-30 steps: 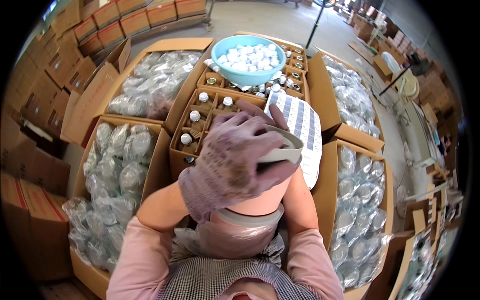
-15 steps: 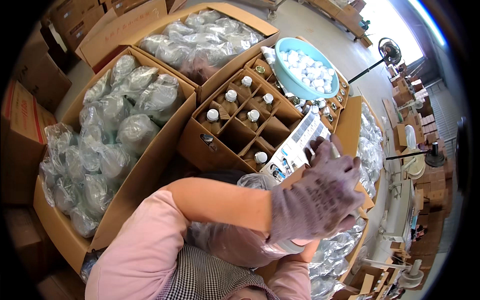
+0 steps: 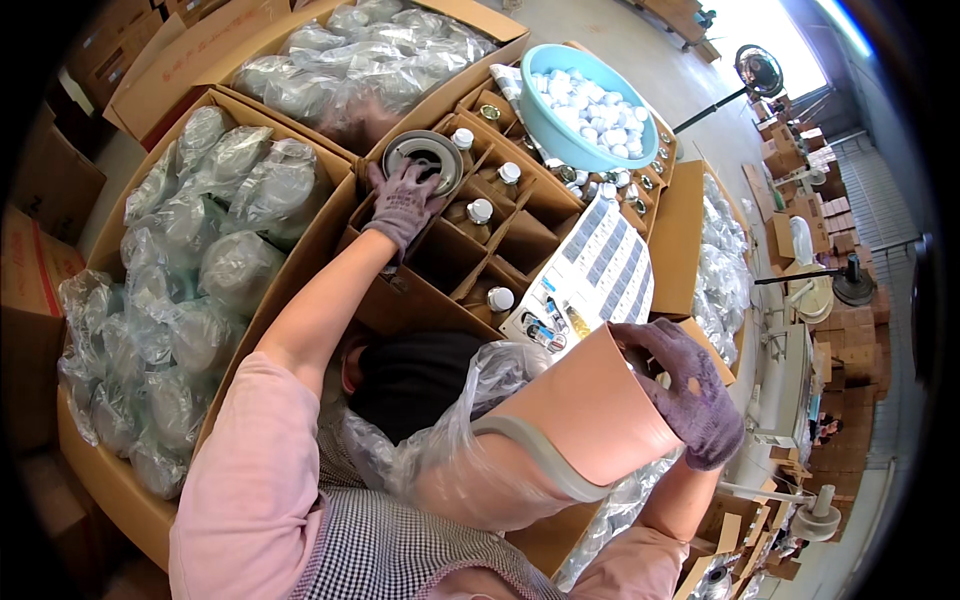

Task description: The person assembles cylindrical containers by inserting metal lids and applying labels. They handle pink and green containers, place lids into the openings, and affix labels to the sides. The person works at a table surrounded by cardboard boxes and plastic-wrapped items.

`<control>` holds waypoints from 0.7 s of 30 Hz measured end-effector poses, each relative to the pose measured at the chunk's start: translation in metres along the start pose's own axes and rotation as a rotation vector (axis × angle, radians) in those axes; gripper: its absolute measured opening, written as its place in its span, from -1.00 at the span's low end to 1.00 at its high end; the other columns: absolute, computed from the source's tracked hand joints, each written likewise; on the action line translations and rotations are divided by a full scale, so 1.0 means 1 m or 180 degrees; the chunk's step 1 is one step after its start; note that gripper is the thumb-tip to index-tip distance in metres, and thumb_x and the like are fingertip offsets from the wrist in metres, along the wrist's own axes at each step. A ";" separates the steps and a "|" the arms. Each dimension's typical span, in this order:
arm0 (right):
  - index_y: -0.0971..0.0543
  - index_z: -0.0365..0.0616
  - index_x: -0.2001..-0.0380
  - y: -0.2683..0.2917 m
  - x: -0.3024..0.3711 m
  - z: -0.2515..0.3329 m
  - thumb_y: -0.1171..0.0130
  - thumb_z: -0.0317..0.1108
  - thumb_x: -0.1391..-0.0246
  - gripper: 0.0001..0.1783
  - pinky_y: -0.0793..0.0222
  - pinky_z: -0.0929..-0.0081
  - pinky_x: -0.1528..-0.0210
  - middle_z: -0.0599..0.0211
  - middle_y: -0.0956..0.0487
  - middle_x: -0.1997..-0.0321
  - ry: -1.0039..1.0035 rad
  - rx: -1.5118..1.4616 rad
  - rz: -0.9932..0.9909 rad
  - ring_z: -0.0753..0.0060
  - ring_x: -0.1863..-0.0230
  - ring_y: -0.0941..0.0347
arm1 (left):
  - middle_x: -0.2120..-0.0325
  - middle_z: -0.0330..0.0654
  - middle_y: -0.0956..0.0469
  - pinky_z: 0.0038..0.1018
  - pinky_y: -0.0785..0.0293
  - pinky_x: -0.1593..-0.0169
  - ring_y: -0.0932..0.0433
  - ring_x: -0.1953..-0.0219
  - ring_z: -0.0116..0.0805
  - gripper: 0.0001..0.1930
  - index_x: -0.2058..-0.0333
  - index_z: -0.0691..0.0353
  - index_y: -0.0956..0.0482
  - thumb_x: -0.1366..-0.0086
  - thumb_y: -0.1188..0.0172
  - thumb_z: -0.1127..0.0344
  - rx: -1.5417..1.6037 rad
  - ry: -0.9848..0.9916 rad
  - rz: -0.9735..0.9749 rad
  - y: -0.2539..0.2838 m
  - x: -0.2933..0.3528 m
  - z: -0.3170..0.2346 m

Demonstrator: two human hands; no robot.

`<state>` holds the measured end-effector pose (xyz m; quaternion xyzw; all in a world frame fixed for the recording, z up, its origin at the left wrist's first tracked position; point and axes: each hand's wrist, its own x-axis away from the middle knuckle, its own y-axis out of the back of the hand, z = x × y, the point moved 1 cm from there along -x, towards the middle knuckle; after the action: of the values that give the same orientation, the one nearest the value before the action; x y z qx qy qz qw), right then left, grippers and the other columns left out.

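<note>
Both hands wear purple-grey gloves. My left hand (image 3: 402, 203) grips the edge of a round grey lid-like piece (image 3: 448, 160) with a dark centre, over the near left part of a divided carton (image 3: 525, 238). White-capped bottles (image 3: 480, 212) stand in some of its cells; any under the round piece are hidden. My right hand (image 3: 690, 390) grips the right end of a pink cylinder (image 3: 590, 405), some fingers hidden behind its rim. The cylinder lies tilted before me, a grey band (image 3: 545, 455) around it. Clear plastic film (image 3: 440, 450) wraps its left part.
A printed sheet (image 3: 600, 265) lies on the carton's right side. Beyond it stands a blue basin (image 3: 535, 115) of white caps. Cartons of plastic-wrapped glassware (image 3: 240, 265) flank me on the left, far side and right. Stand fans (image 3: 758, 70) rise at the right.
My left hand has swung from beside the right hand over to the carton's left part, with the round grey piece. The pink cylinder now shows plainly, my right hand at its end.
</note>
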<state>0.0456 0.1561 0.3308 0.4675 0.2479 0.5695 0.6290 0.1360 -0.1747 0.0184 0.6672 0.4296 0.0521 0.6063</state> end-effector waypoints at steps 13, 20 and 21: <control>-0.42 -0.22 -0.20 0.006 0.120 0.059 -0.54 -0.15 0.37 -0.03 -0.35 0.18 0.00 0.06 -0.52 -0.01 0.1004 0.0204 -0.0082 -0.03 0.04 -0.49 | -0.17 -0.08 -0.50 -0.41 -0.30 -0.30 -0.46 -0.19 -0.38 -0.44 -0.27 0.26 -0.39 -0.37 -0.19 0.14 0.4861 -0.1064 0.4469 0.199 0.125 -0.168; -0.43 -0.15 -0.18 -0.053 0.190 0.032 -0.46 0.00 0.37 -0.04 -0.33 0.01 -0.10 -0.02 -0.45 -0.11 0.0921 0.0797 -0.0777 -0.17 -0.09 -0.44 | 0.07 -0.06 -0.66 -0.45 -0.49 -0.16 -0.61 -0.04 -0.31 -0.16 -0.21 0.25 -0.45 0.02 -0.55 0.01 0.4119 -0.1270 0.3866 0.250 0.158 -0.170; -0.46 -0.11 -0.14 -0.052 0.195 0.039 -0.42 0.01 0.37 -0.10 -0.35 0.01 -0.07 -0.02 -0.46 -0.09 0.0799 0.0984 -0.0664 -0.14 -0.08 -0.45 | 0.01 -0.06 -0.63 -0.45 -0.52 -0.14 -0.63 -0.02 -0.32 -0.01 -0.25 0.30 -0.38 0.13 -0.63 0.03 0.3940 -0.1709 0.3577 0.249 0.162 -0.168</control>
<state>0.1487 0.3336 0.3455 0.4556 0.4556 0.5103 0.5696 0.2649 0.0825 0.2014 0.9788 -0.1685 -0.0581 0.1008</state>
